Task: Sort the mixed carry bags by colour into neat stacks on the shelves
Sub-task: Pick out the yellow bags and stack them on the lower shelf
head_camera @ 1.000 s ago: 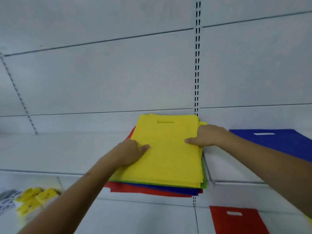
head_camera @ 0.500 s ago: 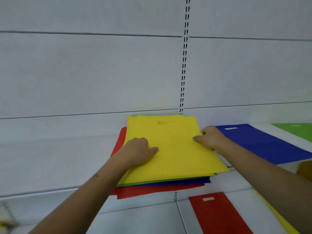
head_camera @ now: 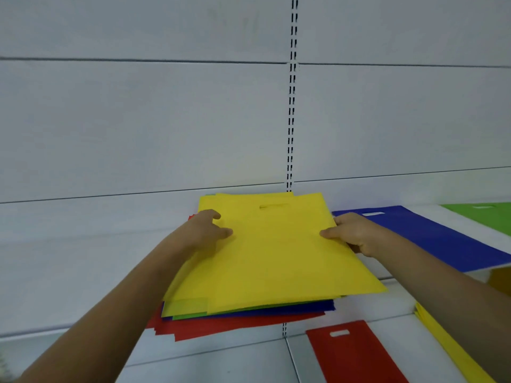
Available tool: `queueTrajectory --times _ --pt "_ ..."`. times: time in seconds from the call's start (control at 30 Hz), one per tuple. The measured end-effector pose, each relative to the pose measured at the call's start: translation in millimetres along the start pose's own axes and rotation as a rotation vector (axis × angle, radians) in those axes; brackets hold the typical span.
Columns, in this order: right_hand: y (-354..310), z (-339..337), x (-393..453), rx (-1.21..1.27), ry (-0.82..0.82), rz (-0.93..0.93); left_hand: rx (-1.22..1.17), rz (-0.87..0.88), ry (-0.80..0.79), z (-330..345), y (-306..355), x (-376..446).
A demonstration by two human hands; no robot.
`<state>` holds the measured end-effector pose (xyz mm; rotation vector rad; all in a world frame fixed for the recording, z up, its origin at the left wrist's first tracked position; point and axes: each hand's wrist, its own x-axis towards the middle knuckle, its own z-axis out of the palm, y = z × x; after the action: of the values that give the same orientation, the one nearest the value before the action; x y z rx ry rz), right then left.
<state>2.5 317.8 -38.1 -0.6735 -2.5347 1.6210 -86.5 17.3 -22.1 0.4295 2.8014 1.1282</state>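
A mixed stack of carry bags (head_camera: 249, 313) is observed on the upper shelf (head_camera: 69, 272), against the back panel (head_camera: 138, 128) and across the slotted upright (head_camera: 291, 106); its front edge overhangs the shelf's front edge. The top yellow bag (head_camera: 276, 258) is seen askew to the layers beneath, its near right corner projecting past the stack. Yellow, green, blue and red layers are visible below it at the front edge. The left hand (head_camera: 203, 230) is noted at the bag's left edge, thumb laid on the top face and fingers curled at the edge; whether its grip closes on the bag cannot be told. The right hand (head_camera: 351, 233) is recorded at the right edge, its grip pinching the top yellow bag with thumb above and fingers under. A blue bag (head_camera: 431, 239) lies flat on the same shelf just right of the stack, and a green bag (head_camera: 486, 217) lies further right at the shelf's far end. On the lower shelf (head_camera: 221, 363), a red bag (head_camera: 354, 355) is seen, with yellow bags (head_camera: 448, 344) near the right edge.
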Motion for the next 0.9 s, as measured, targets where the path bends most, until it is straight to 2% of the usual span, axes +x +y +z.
queueTrajectory --times 0.1,0.2,0.3,0.47,0.6,0.67,0.77,0.83,0.9 --pt "3.6 3.7 4.0 -0.278 0.120 -0.148 -0.281 -0.076 -0.002 -1.6 -1.6 9.8" --pt "5.2 7.6 4.0 -0.368 0.174 -0.273 -0.317 -0.118 -0.081 -4.4 1.8 13.6" --pt "4.9 9.4 6.4 -0.334 0.207 -0.348 -0.310 -0.168 -0.148 -8.2 8.0 12.4" --pt "4.5 12.6 11.6 -0.205 0.299 -0.393 -0.523 -0.219 -0.173 -7.7 10.1 13.8" --pt "-1.3 15.5 8.7 -0.154 0.323 -0.427 -0.539 -0.182 -0.226 -2.1 12.3 8.3" --pt "-4.7 14.9 4.8 -0.072 0.287 -0.412 -0.570 -0.125 -0.213 -1.4 11.2 9.6" --pt "-6.5 13.0 -4.4 0.095 0.078 -0.259 -0.572 -0.025 -0.045 -2.4 11.9 9.9" --pt "-3.7 13.0 -10.6 0.056 -0.038 -0.163 -0.563 0.017 0.032 -1.8 13.2 6.4" --pt "-0.6 15.1 -14.4 0.015 -0.047 -0.150 -0.570 0.028 0.045 0.2 12.8 1.6"
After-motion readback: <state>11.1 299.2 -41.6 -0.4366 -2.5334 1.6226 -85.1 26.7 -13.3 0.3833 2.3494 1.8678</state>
